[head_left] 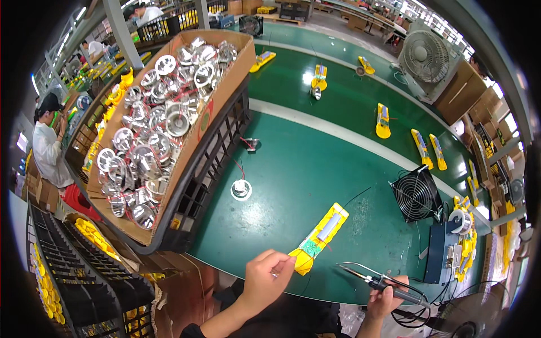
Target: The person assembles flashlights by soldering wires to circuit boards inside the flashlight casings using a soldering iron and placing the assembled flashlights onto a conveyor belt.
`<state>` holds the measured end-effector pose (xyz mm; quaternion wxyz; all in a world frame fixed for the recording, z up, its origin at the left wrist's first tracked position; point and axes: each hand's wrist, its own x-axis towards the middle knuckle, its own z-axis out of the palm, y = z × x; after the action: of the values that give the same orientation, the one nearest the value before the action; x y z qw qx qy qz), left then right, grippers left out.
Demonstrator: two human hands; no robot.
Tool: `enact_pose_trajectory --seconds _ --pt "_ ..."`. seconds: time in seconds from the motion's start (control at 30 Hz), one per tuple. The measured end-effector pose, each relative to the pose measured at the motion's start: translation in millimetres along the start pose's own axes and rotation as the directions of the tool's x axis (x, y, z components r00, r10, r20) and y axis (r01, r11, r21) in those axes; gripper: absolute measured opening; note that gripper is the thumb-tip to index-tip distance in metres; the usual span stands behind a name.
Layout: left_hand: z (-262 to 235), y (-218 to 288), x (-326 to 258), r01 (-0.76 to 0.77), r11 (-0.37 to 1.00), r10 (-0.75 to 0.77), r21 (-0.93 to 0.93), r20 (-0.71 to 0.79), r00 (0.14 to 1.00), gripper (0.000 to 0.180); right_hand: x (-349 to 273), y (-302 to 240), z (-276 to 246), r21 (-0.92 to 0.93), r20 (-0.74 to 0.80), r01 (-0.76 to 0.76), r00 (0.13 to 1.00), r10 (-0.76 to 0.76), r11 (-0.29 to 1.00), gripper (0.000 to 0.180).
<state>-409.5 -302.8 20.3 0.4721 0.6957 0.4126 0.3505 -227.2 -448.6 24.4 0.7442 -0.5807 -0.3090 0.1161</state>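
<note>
Far left beyond the left grip, a cardboard carton (194, 138) of silvery reflectors (177, 121) sits tilted in a black crate (213, 160), its open top seemingly angled for easy picking; nearer that grip, two loose reflectors (241, 190) lie on the green counter (270, 169), probably set out within reach; the left grip (267, 281) has its fingertips drawn together at the near end of the yellow housing (318, 239), perhaps to steady it, though I cannot tell whether they pinch its edge; the housing lies open side up between the two grips, ahead of them, leaving its green board (310, 247) exposed; the right grip (386, 297) is clamped on a soldering iron (372, 280) by its handle, fingers behind the metal end, likely clear of heat, its tip near the housing but apart; beyond that grip, a black fan (416, 194) stands upright, perhaps for fumes
</note>
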Motion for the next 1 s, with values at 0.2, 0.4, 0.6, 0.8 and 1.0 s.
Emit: enact_pose_trajectory --seconds 0.2,0.4,0.6,0.8,1.0 --pt "9 -5 8 -0.001 1.0 0.002 0.031 -0.005 1.0 0.007 14 1 35 -0.155 0.266 0.069 0.964 -0.026 0.985 0.032" --pt "11 -12 10 0.013 1.0 -0.013 0.013 -0.014 1.0 0.009 12 14 41 -0.301 0.311 0.137 0.95 -0.039 0.944 0.032" --pt "10 -14 12 -0.007 1.0 0.007 0.01 0.008 1.0 0.009 11 12 29 -0.502 0.41 0.276 0.91 -0.055 0.82 0.033" --pt "11 -16 11 -0.006 1.0 0.006 0.005 0.021 1.0 0.009 -4 15 30 -0.506 0.233 0.124 0.972 -0.003 0.853 0.035" --pt "11 -16 11 0.003 1.0 -0.003 0.006 0.027 1.0 0.009 -1 16 35 -0.473 0.225 0.095 0.974 0.016 0.876 0.035"
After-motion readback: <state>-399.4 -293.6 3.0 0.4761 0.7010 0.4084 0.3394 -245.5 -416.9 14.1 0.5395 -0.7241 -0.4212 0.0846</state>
